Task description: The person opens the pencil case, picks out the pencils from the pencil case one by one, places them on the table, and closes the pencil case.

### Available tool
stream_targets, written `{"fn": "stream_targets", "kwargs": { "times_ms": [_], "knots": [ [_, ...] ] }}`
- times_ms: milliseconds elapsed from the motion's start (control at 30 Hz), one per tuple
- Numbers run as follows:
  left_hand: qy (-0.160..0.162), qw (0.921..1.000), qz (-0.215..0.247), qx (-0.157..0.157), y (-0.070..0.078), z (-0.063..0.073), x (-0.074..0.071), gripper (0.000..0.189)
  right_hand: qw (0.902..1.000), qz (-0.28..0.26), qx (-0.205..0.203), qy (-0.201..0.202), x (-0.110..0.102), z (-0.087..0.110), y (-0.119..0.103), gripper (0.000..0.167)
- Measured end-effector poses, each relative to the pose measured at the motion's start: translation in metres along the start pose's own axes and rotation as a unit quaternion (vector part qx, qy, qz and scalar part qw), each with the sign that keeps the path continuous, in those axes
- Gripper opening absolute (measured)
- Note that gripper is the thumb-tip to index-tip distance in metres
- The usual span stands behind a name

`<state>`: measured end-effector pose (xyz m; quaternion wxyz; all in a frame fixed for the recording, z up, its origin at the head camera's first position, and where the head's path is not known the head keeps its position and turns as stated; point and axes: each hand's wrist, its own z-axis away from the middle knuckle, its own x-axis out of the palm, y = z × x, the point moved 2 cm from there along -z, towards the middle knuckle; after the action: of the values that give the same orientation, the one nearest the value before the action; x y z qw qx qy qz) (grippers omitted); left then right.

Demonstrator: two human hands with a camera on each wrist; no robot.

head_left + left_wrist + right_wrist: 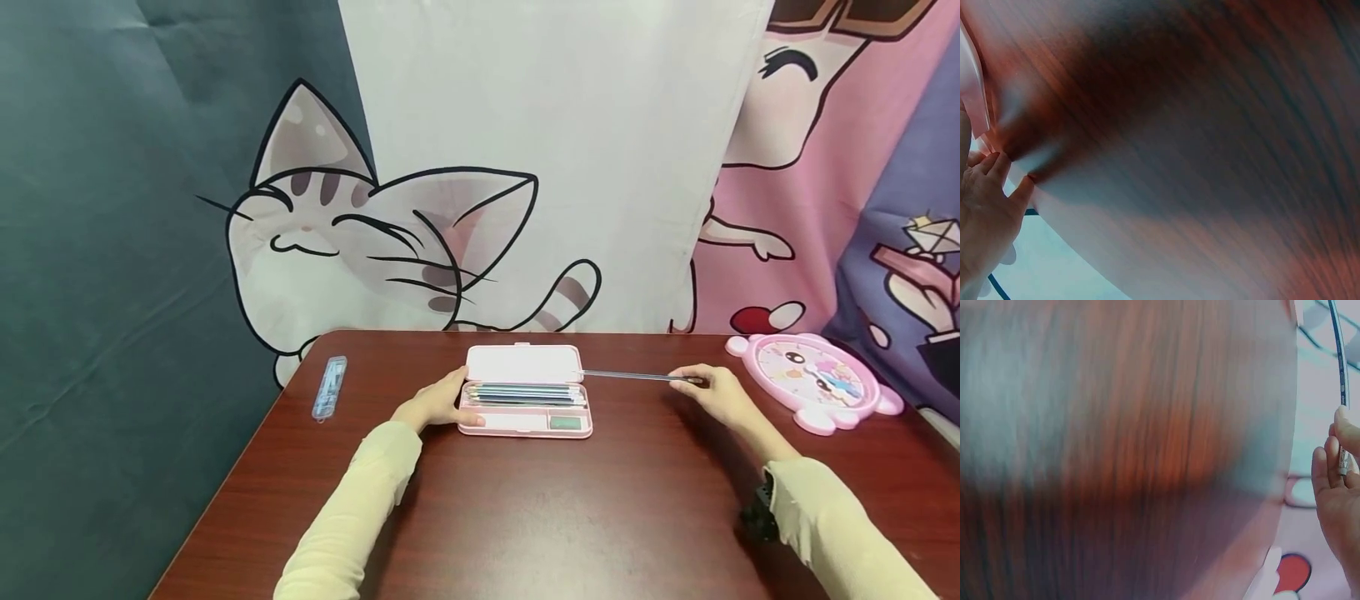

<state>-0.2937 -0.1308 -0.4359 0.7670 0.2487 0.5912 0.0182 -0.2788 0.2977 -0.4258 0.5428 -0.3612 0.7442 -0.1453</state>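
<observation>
A pink pencil case point(525, 433) lies open on the table with its lid point(523, 363) folded back. Several pencils point(525, 395) lie side by side in its rear compartment, and a green block point(565, 422) sits at its front right. My left hand point(437, 400) rests at the case's left end, thumb over the front compartment; in the left wrist view this hand point(991, 200) has its fingers spread, tips near the tabletop. To the right, my right hand point(712, 392) pinches one slim pencil point(630, 375) near its dark end, its far end pointing left at the lid's right edge.
A narrow light-blue translucent item point(329, 388) lies at the table's left side. At the right edge is a pink animal-shaped clock point(813, 379). A cloth printed with cartoon cats point(480, 250) hangs behind the wooden table point(525, 517).
</observation>
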Motion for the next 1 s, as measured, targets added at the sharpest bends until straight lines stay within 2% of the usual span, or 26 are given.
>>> {"fn": "stream_targets", "kwargs": {
  "times_ms": [167, 400, 500, 733, 900, 1000],
  "knots": [
    [0.002, 1.0, -0.004, 0.003, 0.0, 0.0, -0.001, 0.105, 0.9996, 0.014, 0.016, -0.018, -0.006, 0.002, 0.02, 0.015],
    [-0.003, 1.0, -0.002, 0.0, 0.002, 0.001, -0.001, 0.102, 0.996, 0.027, 0.041, -0.075, -0.003, 0.003, 0.037, 0.016],
    [-0.007, 1.0, -0.001, -0.004, 0.001, 0.002, -0.001, 0.103, 0.9942, 0.023, 0.036, -0.098, 0.001, 0.001, 0.039, 0.016],
    [-0.006, 0.9999, 0.01, -0.005, 0.0, 0.002, -0.001, 0.106, 0.9946, -0.01, -0.001, -0.103, 0.005, 0.0, 0.042, 0.012],
    [-0.007, 0.9999, 0.014, -0.002, 0.001, 0.002, -0.001, 0.106, 0.9928, -0.021, 0.002, -0.118, 0.005, -0.002, 0.042, 0.015],
    [-0.011, 0.9999, 0.009, -0.007, 0.002, 0.0, -0.002, 0.105, 0.9936, -0.025, 0.0, -0.11, 0.005, -0.002, 0.043, 0.015]
  ]
}}
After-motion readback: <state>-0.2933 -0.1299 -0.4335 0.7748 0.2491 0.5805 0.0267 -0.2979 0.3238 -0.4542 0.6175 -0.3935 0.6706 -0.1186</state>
